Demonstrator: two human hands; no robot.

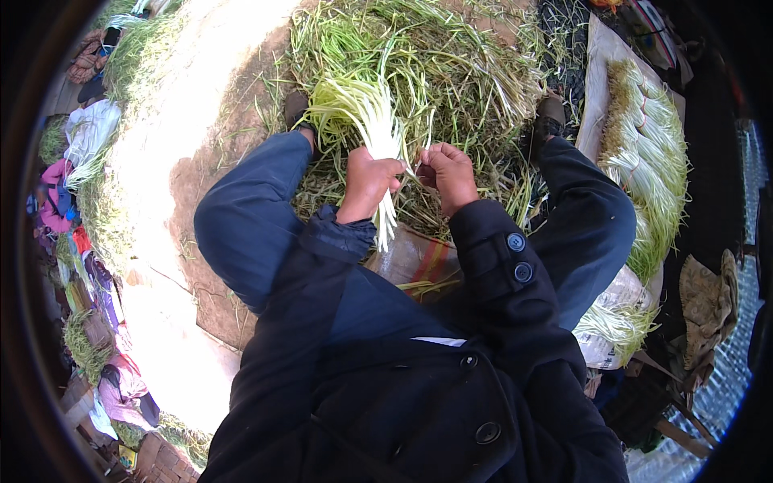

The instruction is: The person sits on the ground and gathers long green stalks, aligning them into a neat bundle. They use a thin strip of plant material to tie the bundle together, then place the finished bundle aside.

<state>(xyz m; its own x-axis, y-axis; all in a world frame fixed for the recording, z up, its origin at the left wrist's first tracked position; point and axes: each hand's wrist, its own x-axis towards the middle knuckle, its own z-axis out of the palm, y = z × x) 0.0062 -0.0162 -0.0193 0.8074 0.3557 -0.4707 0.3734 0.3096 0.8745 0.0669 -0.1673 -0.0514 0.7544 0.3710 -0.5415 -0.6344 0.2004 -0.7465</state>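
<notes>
My left hand (369, 181) grips a bunch of blanched garlic-chive-like stalks (377, 124). Their pale yellow leaves fan out upward, and the white ends stick out below my fist. Just beside it, my right hand (450, 175) has thumb and forefinger pinched on a thin pale stalk (429, 130) at the bunch's edge. Its other fingers are curled in and partly hidden. Beneath both hands, between my bent legs, spreads a heap of loose green and withered leaves (471, 90).
On my right, several tied bundles of the same stalks (646, 139) lie on a pale sheet (595, 78). A smaller loose bunch (613, 320) rests nearer me. A striped woven sack (416, 256) lies between my legs. At far left, people (57, 193) sit among plant heaps.
</notes>
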